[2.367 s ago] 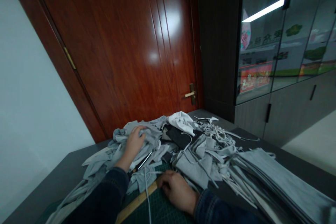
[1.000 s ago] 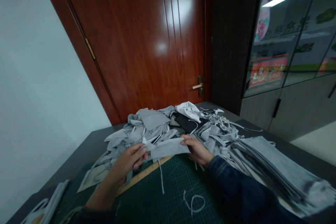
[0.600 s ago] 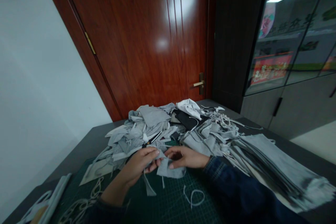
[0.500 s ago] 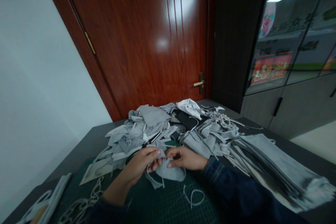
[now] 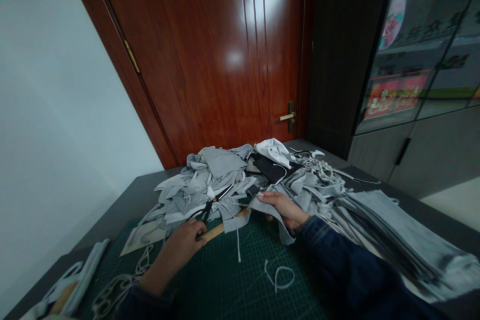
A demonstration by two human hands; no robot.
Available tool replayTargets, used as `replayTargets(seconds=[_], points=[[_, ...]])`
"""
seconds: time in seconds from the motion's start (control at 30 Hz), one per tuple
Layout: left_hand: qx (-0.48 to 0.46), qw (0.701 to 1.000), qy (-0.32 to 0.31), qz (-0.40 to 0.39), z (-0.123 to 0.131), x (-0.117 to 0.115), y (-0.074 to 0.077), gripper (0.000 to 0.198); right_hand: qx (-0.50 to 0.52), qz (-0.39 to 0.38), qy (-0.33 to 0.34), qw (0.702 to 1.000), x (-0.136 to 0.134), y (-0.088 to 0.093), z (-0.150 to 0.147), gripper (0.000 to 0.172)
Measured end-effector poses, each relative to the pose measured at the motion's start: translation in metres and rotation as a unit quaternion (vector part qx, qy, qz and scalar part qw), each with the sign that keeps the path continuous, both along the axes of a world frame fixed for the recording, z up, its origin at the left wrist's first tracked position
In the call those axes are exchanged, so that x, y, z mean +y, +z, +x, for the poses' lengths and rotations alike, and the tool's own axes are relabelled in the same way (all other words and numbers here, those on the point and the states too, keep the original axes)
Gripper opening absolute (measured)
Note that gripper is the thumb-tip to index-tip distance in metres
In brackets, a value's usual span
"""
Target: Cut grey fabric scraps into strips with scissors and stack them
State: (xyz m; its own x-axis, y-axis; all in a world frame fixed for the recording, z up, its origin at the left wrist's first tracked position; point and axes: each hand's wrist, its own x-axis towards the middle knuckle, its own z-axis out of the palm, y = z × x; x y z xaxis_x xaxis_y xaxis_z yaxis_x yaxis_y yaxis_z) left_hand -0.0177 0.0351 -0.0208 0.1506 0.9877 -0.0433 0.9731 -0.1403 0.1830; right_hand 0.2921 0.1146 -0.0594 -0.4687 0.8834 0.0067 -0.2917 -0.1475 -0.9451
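Observation:
My right hand (image 5: 287,211) is closed on a grey fabric piece (image 5: 262,208) at the far edge of the green cutting mat (image 5: 232,280). The piece drapes under my palm, and a thin strip hangs from it onto the mat. My left hand (image 5: 182,246) lies knuckles up on the mat, its fingers curled at the near end of a wooden ruler (image 5: 219,229). Black-handled scissors (image 5: 210,208) lie just beyond that hand, on the scrap pile (image 5: 210,180).
Grey, white and black fabric scraps cover the back of the dark table (image 5: 123,205). A stack of long grey pieces (image 5: 397,235) runs along the right. A loose white cord loop (image 5: 277,276) lies on the mat, more cords (image 5: 112,292) at the left. A red-brown door (image 5: 210,60) stands behind.
Both hands held the grey piece together over the mat. Now my left hand has let go and moved left to the ruler, and my right hand has carried the piece toward the pile.

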Motion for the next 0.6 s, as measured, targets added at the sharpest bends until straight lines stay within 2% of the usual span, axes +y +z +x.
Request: replayTargets(seconds=[0.07, 0.13, 0.2, 0.23, 0.3, 0.33, 0.4, 0.47, 0.53, 0.6], points=[[0.001, 1.0, -0.002, -0.006, -0.005, -0.001, -0.002, 0.02, 0.001, 0.007, -0.021, 1.0, 0.0, 0.007, 0.0, 0.042], [0.002, 1.0, 0.022, -0.002, -0.01, 0.002, -0.001, 0.016, 0.002, 0.044, -0.054, 0.998, -0.004, 0.018, -0.003, 0.041], [0.008, 0.997, 0.065, 0.031, -0.015, 0.008, -0.001, 0.014, -0.043, 0.147, -0.108, 0.982, -0.013, 0.031, -0.01, 0.033], [0.012, 0.995, 0.081, 0.051, -0.017, 0.012, -0.002, 0.014, -0.093, 0.226, -0.135, 0.96, -0.019, 0.037, -0.016, 0.028], [0.019, 0.992, 0.092, 0.081, -0.017, 0.02, -0.007, 0.016, -0.227, 0.374, -0.14, 0.888, -0.033, 0.044, -0.029, 0.02], [0.02, 0.992, 0.092, 0.086, -0.017, 0.023, -0.011, 0.019, -0.296, 0.435, -0.107, 0.844, -0.041, 0.044, -0.036, 0.017], [0.026, 0.992, 0.091, 0.09, -0.015, 0.029, -0.018, 0.028, -0.41, 0.523, -0.033, 0.746, -0.055, 0.036, -0.048, 0.016], [0.032, 0.992, 0.088, 0.09, -0.013, 0.032, -0.024, 0.033, -0.488, 0.569, 0.015, 0.661, -0.065, 0.02, -0.056, 0.019], [0.036, 0.992, 0.083, 0.089, -0.012, 0.033, -0.027, 0.034, -0.528, 0.592, 0.036, 0.608, -0.073, 0.002, -0.058, 0.019], [0.039, 0.992, 0.078, 0.087, -0.012, 0.033, -0.026, 0.034, -0.543, 0.604, 0.035, 0.582, -0.079, -0.012, -0.055, 0.019]])
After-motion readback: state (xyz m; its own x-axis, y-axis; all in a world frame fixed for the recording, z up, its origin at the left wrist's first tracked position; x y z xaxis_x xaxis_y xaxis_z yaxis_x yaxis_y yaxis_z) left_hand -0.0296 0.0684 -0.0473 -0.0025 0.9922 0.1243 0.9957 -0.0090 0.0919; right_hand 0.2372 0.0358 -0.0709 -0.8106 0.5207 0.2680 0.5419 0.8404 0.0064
